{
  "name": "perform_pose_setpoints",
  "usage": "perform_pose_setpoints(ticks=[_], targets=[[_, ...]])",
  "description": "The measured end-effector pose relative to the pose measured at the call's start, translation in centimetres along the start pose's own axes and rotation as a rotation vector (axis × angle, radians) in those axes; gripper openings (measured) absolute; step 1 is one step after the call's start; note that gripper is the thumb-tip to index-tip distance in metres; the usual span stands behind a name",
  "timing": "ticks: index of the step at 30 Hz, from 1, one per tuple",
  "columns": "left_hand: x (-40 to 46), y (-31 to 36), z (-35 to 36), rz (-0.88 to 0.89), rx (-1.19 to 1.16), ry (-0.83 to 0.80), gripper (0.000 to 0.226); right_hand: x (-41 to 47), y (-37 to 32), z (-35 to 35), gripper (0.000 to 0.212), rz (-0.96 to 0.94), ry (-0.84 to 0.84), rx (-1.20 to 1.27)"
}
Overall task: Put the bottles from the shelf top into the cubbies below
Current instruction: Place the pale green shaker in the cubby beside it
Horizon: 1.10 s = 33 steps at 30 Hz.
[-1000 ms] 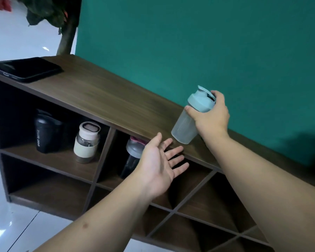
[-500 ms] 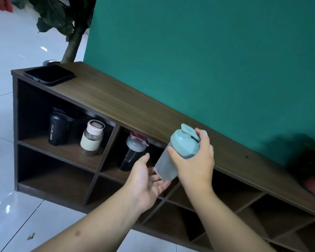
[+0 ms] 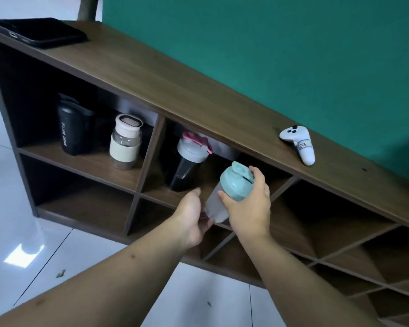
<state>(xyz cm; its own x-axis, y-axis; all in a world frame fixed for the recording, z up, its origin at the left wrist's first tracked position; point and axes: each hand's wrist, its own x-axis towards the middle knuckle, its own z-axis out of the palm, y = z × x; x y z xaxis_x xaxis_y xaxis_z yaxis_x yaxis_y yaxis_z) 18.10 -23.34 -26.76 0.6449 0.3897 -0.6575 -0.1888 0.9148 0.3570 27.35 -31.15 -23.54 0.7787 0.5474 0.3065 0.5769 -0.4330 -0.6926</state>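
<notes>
A clear shaker bottle with a pale teal lid (image 3: 232,192) is held tilted in front of the upper middle cubby of the brown wooden shelf (image 3: 175,90). My right hand (image 3: 248,208) grips it around the lid and neck. My left hand (image 3: 194,220) cups its base from below. In the same cubby stands a dark shaker with a grey lid and pink loop (image 3: 187,166). The upper left cubby holds a black sport bottle (image 3: 75,128) and a glass bottle with a cream sleeve and lid (image 3: 125,140).
On the shelf top lie a black phone (image 3: 38,31) at the far left and a white game controller (image 3: 300,143) at the right. A green wall stands behind. Lower cubbies and the right-hand ones hold nothing visible. The floor is glossy white tile.
The teal-lidded bottle has come off the shelf top and down to the front of the upper middle cubby. My left hand moved from open below it to cupping its base.
</notes>
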Motion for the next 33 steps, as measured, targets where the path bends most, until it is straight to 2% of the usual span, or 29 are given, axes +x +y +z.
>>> perform_pose_setpoints(ticks=[5, 9, 15, 25, 33], targets=[[5.1, 2.3, -0.3, -0.041, 0.005, -0.093, 0.065, 4.3, 1.9, 3.3, 0.082, 0.063, 0.048, -0.015], [8.1, 2.9, -0.4, -0.057, 0.000, -0.119, 0.062, 6.8, 3.3, 5.3, 0.078, 0.163, 0.050, 0.024], [10.5, 3.2, 0.9, -0.063, -0.033, -0.152, 0.064, 9.0, 4.7, 7.4, 0.070, 0.150, 0.030, 0.033], [11.4, 3.0, 2.0, -0.047, 0.000, -0.159, 0.061, 9.0, 6.7, 8.2, 0.086, 0.141, 0.036, 0.049], [11.4, 3.1, 1.2, -0.020, 0.026, -0.180, 0.064, 8.6, 6.9, 8.9, 0.091, 0.105, 0.039, 0.077]])
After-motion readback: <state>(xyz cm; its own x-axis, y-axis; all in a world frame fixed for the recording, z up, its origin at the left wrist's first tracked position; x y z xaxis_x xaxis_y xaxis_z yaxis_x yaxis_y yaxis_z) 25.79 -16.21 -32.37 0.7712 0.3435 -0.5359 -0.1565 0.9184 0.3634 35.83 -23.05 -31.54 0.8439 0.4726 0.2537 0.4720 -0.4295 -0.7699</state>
